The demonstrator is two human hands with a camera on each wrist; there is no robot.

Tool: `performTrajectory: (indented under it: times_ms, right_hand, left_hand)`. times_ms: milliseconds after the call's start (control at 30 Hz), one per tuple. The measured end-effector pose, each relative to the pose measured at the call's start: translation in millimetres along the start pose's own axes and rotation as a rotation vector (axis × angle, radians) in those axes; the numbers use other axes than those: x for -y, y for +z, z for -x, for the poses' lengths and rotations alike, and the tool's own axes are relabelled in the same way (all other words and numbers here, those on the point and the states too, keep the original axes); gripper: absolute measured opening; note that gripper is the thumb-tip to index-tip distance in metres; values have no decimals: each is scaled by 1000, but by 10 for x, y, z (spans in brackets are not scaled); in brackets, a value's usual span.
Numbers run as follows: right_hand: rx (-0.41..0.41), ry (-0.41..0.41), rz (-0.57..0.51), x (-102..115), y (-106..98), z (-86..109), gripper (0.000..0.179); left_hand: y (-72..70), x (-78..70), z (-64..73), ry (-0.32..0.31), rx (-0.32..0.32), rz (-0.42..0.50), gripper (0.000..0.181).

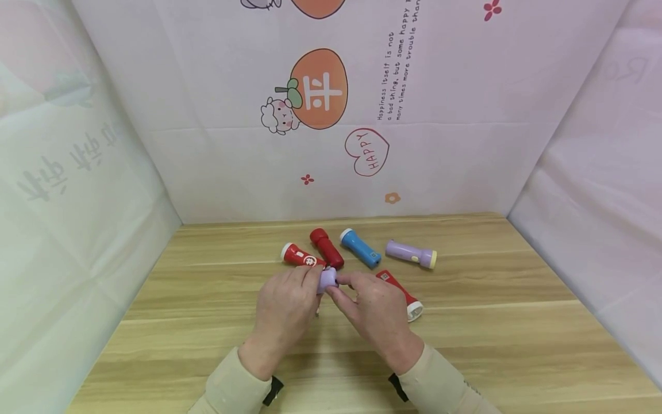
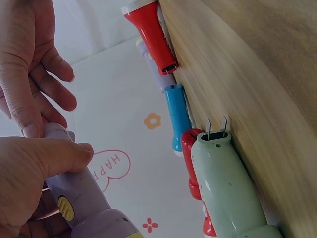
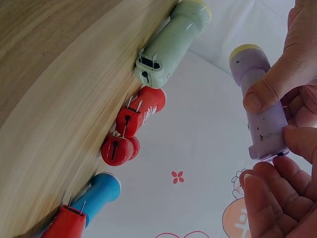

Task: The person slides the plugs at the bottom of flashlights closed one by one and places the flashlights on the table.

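Note:
A purple flashlight (image 1: 327, 279) with a yellow slide switch is raised above the table. My left hand (image 1: 287, 305) grips its body, the thumb lying along it in the left wrist view. At the tail end, my right hand (image 1: 374, 307) pinches with thumb and forefinger; its other fingers curl loosely in the right wrist view (image 3: 270, 198). A pale green flashlight (image 2: 225, 181) lies on the table with two metal prongs out, mostly hidden by the left hand in the head view. Beyond the hands is a red flashlight (image 1: 297, 255) with a white rim.
Further back lie a dark red flashlight (image 1: 327, 248), a blue one (image 1: 360, 248) and another purple one (image 1: 410, 253). Right of the right hand, a red flashlight (image 1: 399, 289) points its white head forward. Printed cloth (image 1: 233, 172) walls the wooden table (image 1: 491, 345) at back and sides.

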State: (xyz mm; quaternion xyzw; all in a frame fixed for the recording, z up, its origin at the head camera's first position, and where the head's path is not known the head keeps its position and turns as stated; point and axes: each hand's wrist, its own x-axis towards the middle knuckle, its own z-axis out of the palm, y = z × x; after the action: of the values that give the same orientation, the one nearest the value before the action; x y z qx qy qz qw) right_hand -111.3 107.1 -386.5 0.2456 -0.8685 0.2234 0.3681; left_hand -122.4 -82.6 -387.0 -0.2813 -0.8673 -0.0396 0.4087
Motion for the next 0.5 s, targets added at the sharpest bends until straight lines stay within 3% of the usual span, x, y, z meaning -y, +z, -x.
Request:
performTrajectory:
  times_ms: [500]
  right_hand:
    - [-4,-22,6,-28,-9,-7,35]
  left_hand:
    - [-12,107,23,0,-5,-3,35]
